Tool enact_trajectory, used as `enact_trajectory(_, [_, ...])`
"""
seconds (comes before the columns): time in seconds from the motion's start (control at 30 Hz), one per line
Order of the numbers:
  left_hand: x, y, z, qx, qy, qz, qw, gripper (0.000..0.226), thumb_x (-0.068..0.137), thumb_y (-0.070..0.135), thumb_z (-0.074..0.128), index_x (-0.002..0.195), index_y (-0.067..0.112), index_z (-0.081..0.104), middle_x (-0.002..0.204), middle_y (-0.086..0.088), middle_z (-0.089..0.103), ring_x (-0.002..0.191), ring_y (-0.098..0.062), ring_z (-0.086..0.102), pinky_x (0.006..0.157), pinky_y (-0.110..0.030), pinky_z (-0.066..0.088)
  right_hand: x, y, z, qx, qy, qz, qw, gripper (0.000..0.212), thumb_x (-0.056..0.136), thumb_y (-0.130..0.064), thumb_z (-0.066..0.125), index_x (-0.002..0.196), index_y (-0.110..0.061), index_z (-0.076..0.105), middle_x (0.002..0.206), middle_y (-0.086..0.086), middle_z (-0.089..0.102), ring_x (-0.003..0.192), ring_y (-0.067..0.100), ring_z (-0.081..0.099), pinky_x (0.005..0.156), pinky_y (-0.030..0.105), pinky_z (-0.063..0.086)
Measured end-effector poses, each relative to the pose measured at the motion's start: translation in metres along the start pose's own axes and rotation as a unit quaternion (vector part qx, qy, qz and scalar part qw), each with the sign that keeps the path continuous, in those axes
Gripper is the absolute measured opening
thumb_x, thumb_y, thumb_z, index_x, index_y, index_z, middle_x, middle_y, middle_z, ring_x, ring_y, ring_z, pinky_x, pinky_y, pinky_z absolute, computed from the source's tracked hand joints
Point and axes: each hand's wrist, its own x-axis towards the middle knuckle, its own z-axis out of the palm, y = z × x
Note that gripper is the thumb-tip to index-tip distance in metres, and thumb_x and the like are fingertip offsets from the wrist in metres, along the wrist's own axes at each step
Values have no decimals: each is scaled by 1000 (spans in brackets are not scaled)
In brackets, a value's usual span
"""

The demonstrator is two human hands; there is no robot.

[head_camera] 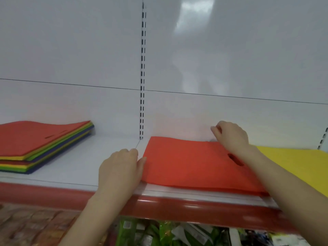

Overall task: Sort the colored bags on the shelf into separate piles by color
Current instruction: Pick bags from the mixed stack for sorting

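Note:
A flat red bag [186, 164] lies on the white shelf [79, 167], right of the centre post. My left hand [122, 167] rests on the shelf with its fingers against the bag's left edge. My right hand [230, 135] sits at the bag's far right corner, fingers curled at the edge; whether it pinches the bag is unclear. A yellow bag [298, 162] lies flat to the right, partly behind my right forearm. At the far left is a mixed stack [40, 144] of red, green, yellow and dark blue bags with a red one on top.
The shelf has a red front lip [177, 208] and a white back panel with a slotted upright [142, 86]. Below the shelf, green packaged goods [159, 233] show. Bare shelf surface lies between the mixed stack and the red bag.

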Motion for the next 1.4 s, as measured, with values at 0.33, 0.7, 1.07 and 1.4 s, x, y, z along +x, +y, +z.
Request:
enact_trajectory(0.33, [-35, -137, -43, -86, 68, 40, 993, 24, 88, 34, 57, 77, 16, 67, 68, 2, 61, 67, -22, 61, 53, -32, 46, -44, -185, 12, 149, -35, -104, 983, 32, 96, -37, 42, 89, -11, 60, 94, 8, 64, 94, 31, 56, 70, 31, 36])
enact_trajectory(0.7, [-71, -324, -92, -25, 51, 9, 998, 27, 94, 35, 45, 83, 17, 61, 77, 5, 58, 74, -15, 55, 62, -30, 47, -106, -370, 33, 212, -62, -148, 964, 35, 97, -37, 41, 81, -9, 56, 78, 3, 57, 79, 26, 53, 65, 31, 39])
enact_trajectory(1.07, [-27, -389, -66, -16, 58, 8, 998, 23, 91, 28, 54, 75, 13, 62, 68, 1, 57, 64, -20, 54, 50, -28, 37, -68, -409, 58, 162, -63, -95, 980, 36, 97, -32, 41, 88, -3, 61, 86, 7, 61, 83, 28, 57, 67, 32, 42])
enact_trajectory(1.4, [69, -437, -35, 129, 4, -51, 990, 22, 97, 24, 40, 102, 16, 60, 101, -3, 60, 96, -26, 57, 75, -33, 46, 19, -424, 108, 60, -184, -20, 981, 48, 93, -46, 46, 61, -12, 38, 62, 1, 45, 61, 20, 47, 50, 25, 32])
